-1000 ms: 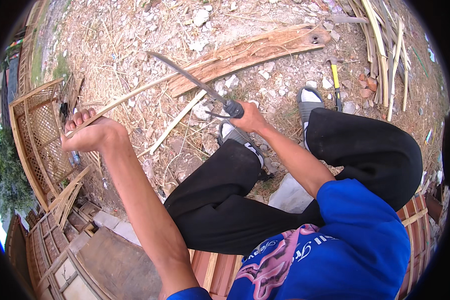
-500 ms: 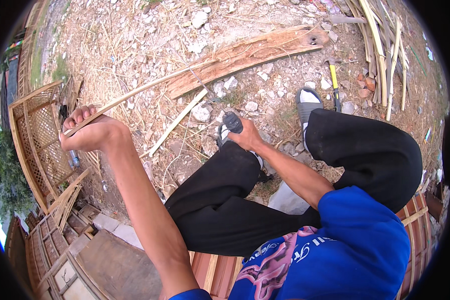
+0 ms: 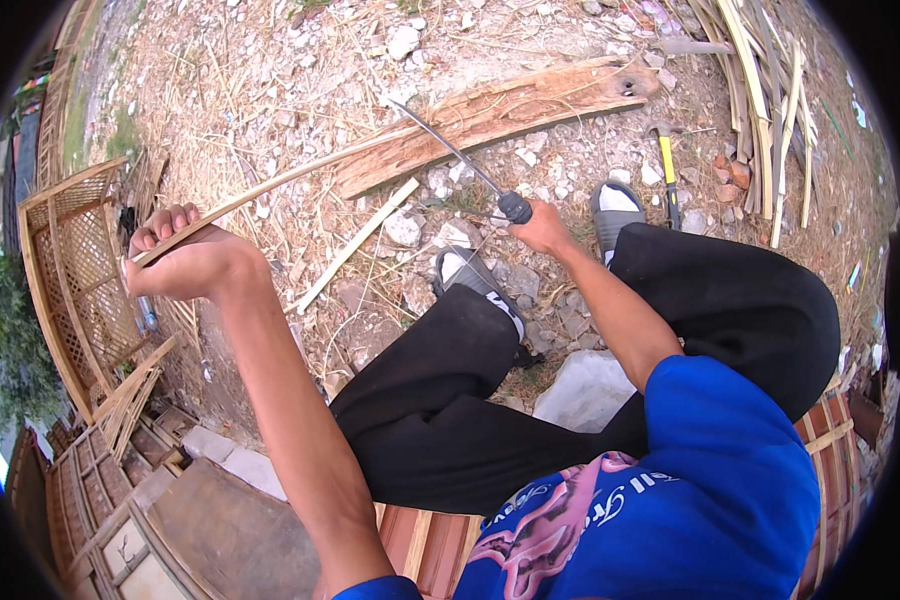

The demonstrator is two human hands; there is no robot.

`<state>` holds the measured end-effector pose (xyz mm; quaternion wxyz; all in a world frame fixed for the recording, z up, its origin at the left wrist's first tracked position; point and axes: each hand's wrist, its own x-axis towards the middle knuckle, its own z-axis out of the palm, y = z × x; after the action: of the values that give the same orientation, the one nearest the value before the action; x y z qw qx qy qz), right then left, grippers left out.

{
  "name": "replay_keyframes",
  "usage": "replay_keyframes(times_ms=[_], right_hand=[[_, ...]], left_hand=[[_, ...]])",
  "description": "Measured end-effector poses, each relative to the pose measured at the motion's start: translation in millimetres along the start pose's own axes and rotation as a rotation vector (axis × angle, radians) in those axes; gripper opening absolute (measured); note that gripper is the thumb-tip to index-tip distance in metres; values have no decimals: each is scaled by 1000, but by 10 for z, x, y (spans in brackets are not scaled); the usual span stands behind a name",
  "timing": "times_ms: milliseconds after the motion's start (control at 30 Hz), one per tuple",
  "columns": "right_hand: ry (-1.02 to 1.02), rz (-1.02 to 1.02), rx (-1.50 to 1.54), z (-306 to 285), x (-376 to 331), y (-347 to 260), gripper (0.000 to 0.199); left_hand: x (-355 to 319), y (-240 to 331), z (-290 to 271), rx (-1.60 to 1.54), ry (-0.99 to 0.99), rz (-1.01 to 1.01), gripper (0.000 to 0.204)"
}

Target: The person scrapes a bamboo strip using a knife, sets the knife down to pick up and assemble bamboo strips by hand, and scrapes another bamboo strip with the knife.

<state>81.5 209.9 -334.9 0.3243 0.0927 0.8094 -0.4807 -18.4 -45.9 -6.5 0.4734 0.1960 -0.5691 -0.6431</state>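
Note:
My left hand [image 3: 192, 258] is wrapped round the near end of a long thin wooden strip [image 3: 280, 180]. The strip slants away to the right, and its far end lies over a weathered wooden plank [image 3: 540, 100] on the ground. In my right hand [image 3: 544, 228] is the black handle of a long, narrow-bladed knife [image 3: 457, 152]. Its blade points up and left, crossing the strip near its far end; whether they touch I cannot tell. A short pale strip [image 3: 360, 243] lies on the ground between my hands.
A hammer [image 3: 668, 175] with a yellow and black handle lies right of my sandalled feet. Beyond it is a pile of wooden strips [image 3: 760, 110]. A lattice panel [image 3: 80, 280] stands at the left. Stones and wood shavings litter the ground.
My right hand has moved to the right with the knife, and the blade has turned so more of its side shows. My left hand and the strip have barely moved.

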Motion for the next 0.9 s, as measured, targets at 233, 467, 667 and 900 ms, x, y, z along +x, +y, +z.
replay_keyframes(times_ms=[233,467,667,900], right_hand=[[-182,35,510,444,-243,-91,35],[-110,-461,193,150,-404,-809,36],[149,-66,158,248,-186,550,31],[-213,216,475,248,-190,720,33]], left_hand=[[-48,-9,102,20,-45,14,29],[-8,-5,13,35,-42,6,29],[12,-26,53,39,-16,-4,29],[-25,-6,120,-1,-10,-10,27]])
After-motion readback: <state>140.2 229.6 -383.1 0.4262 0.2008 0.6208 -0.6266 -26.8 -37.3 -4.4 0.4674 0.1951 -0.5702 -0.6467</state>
